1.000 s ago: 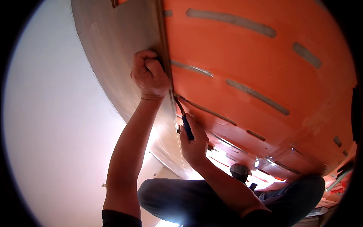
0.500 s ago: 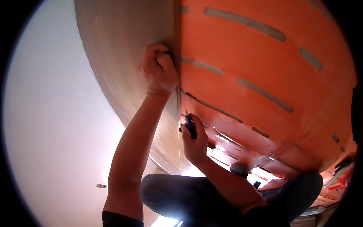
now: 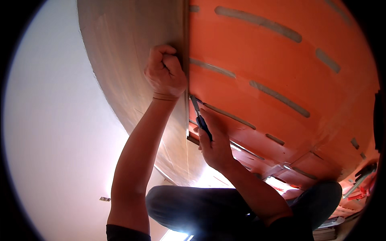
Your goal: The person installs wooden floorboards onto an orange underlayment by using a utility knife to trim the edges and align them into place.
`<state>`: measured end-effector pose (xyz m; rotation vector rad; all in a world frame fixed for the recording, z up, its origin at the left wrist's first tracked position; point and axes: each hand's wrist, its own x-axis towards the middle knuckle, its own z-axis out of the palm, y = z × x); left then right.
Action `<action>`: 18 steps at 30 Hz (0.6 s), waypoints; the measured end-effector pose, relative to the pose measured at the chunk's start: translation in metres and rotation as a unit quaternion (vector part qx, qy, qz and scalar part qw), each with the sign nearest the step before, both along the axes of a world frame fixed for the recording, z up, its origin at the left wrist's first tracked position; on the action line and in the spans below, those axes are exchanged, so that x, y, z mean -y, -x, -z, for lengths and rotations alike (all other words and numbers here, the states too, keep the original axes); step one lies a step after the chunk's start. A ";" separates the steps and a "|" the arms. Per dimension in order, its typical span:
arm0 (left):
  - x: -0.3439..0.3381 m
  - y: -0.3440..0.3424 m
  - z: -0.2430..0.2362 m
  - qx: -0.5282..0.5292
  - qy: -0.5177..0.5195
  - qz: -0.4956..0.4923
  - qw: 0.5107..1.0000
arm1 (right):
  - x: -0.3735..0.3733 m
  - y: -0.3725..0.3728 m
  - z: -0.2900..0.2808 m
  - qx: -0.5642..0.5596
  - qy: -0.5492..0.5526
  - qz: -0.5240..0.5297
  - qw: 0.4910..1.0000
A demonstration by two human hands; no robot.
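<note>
My left hand (image 3: pixel 165 74) is curled into a fist that rests on the brown wood board (image 3: pixel 124 52), close to its straight right edge. Nothing shows in its fingers. In my right hand (image 3: pixel 217 146) is a utility knife (image 3: pixel 204 127) with a dark blue handle and a narrow metal blade. The blade points away from me, its tip beside the board's edge at the near end of a long slot. Below the blade lies an orange sheet (image 3: pixel 257 48) pierced by several elongated slots that show grey underneath.
A pale wall (image 3: pixel 52 108) rises along the left of the board. My bent legs (image 3: pixel 189 205) are at the bottom. Tools with red parts (image 3: pixel 360 193) lie at the far right. Bright light glares on the sheet near my knees.
My right hand has moved slightly right, and the knife blade now reaches farther forward, up to the slot by the board's edge. My left fist stays on the board.
</note>
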<state>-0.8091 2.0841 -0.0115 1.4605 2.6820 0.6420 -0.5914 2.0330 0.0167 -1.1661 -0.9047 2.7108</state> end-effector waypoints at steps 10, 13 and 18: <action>0.000 -0.003 -0.001 0.006 0.017 -0.015 1.000 | 0.006 0.005 -0.019 0.075 -0.264 -0.101 0.956; -0.004 -0.002 -0.001 0.001 0.007 -0.014 1.000 | 0.009 0.006 -0.018 0.066 -0.296 -0.110 0.947; -0.001 -0.003 -0.002 0.013 0.030 -0.035 0.999 | 0.002 0.002 -0.012 0.057 -0.216 -0.150 0.963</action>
